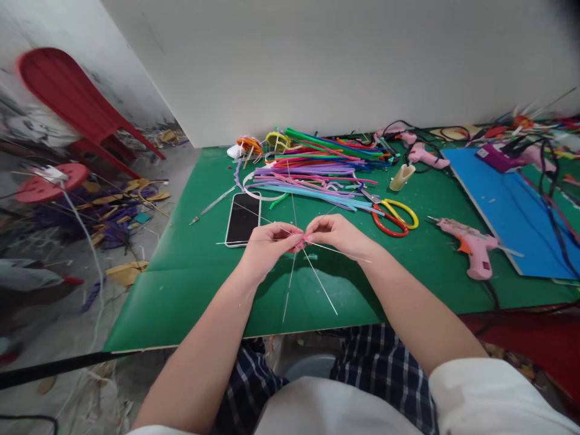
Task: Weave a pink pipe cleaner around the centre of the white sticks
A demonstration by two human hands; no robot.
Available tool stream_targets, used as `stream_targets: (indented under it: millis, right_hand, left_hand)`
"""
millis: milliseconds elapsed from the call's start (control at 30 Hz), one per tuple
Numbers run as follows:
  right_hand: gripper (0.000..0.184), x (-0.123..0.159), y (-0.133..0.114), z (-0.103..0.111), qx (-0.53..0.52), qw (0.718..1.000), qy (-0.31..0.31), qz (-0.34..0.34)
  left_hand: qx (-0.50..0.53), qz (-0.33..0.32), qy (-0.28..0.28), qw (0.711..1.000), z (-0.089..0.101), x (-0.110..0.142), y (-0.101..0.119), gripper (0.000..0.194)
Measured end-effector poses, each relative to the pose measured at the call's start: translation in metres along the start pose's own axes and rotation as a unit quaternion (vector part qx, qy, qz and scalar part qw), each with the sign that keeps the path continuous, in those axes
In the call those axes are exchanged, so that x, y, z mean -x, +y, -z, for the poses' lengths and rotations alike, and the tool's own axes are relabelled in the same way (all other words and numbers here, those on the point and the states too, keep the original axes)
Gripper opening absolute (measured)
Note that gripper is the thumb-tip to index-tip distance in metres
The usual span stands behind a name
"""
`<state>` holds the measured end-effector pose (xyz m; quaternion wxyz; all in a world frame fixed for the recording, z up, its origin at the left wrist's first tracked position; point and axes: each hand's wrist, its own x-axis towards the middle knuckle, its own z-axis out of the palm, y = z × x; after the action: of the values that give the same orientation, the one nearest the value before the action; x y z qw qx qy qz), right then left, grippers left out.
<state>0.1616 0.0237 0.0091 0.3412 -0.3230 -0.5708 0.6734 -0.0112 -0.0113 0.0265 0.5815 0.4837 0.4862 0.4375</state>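
Note:
Thin pale sticks (321, 283) fan out like spokes from a small pink centre (304, 239), which looks like wound pipe cleaner. My left hand (276, 240) is closed on this spoked piece from the left, thumb and fingers pinching near the hub. From the other side my right hand (334, 234) pinches at the same pink centre, its fingertips almost meeting the left ones. Both hands hold the piece just above the green table (203, 284). Fingers hide part of the hub.
Behind my hands lies a pile of coloured pipe cleaners (312, 169). A phone (243, 219) is left of them. To the right are scissors (395, 217), a pink glue gun (471, 244) with a cord, and a blue board (489, 211). A red stool (52, 181) stands beyond the table's left edge.

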Motion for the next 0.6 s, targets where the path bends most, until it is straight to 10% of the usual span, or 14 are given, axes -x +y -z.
stream_targets:
  millis: [600]
  right_hand:
    - [0.010, 0.005, -0.007, -0.011, 0.245, 0.951, 0.097, 0.160]
  left_hand:
    - [-0.006, -0.010, -0.013, 1.000, -0.004, 0.001, -0.006, 0.020]
